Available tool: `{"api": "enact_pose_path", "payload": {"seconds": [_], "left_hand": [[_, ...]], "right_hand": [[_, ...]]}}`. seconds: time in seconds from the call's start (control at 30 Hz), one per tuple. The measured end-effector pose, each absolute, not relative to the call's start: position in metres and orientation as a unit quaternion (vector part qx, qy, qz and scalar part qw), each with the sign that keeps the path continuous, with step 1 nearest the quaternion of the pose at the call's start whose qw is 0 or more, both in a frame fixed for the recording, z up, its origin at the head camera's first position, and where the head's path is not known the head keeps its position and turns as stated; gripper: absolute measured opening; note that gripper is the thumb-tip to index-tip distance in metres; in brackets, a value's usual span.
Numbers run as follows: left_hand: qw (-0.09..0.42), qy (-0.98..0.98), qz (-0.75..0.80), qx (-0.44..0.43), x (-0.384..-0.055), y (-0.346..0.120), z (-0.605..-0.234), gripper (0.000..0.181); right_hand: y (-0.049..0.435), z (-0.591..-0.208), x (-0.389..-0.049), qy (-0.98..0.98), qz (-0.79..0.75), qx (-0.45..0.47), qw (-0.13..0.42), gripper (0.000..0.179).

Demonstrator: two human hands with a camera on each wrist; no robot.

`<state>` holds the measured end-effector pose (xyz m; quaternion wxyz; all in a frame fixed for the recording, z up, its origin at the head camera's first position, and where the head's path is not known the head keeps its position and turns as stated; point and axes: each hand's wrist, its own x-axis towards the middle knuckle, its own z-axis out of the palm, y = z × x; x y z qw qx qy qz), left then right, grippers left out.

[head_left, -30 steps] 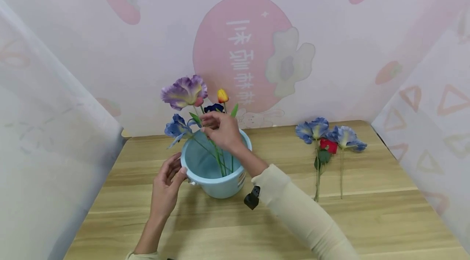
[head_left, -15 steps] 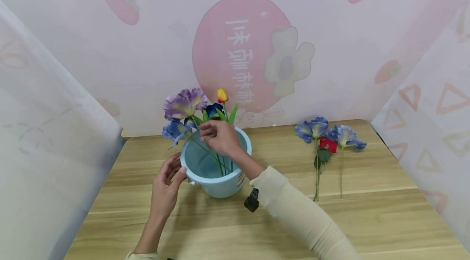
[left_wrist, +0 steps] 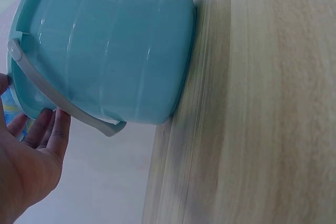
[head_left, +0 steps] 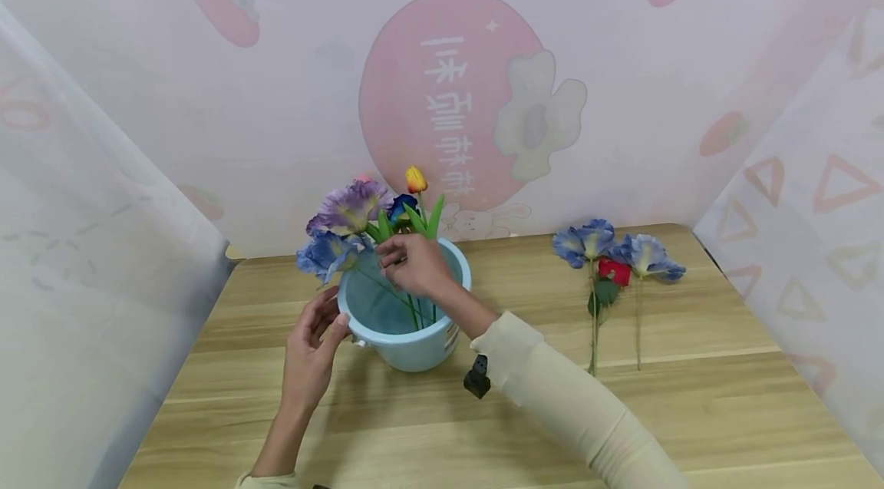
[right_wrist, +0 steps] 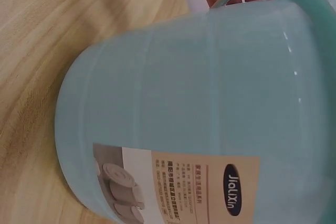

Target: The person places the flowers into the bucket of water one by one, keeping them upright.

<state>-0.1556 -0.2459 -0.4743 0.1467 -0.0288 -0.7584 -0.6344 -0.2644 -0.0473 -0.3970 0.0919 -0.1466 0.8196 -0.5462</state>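
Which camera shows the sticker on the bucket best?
The right wrist view: the sticker is large there and its JiaLiXin logo is readable, though the picture's bottom edge cuts it off. The head view shows only a sliver on the bucket's side; the left wrist view, none.

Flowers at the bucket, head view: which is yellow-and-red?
The tulip, rightmost there, narrow and upright; the purple flower, light blue flower, dark blue flower and partly hidden pink bloom differ in colour.
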Motion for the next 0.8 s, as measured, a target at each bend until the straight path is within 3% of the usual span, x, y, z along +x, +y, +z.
{"api": "enact_pose_path", "payload": {"seconds": [0.33, 0.8], "left_hand": [[0.149, -0.759, -0.633, -0.024, -0.154, -0.245, -0.476, 0.048], [0.151, -0.755, -0.638, -0.03, -0.157, -0.246, -0.475, 0.047]], "right_hand": [[-0.042, -0.396, -0.262, 0.836, -0.513, -0.189, 0.049, 0.03], [0.003, -0.372, -0.235, 0.789, -0.585, -0.183, 0.042, 0.037]]}}
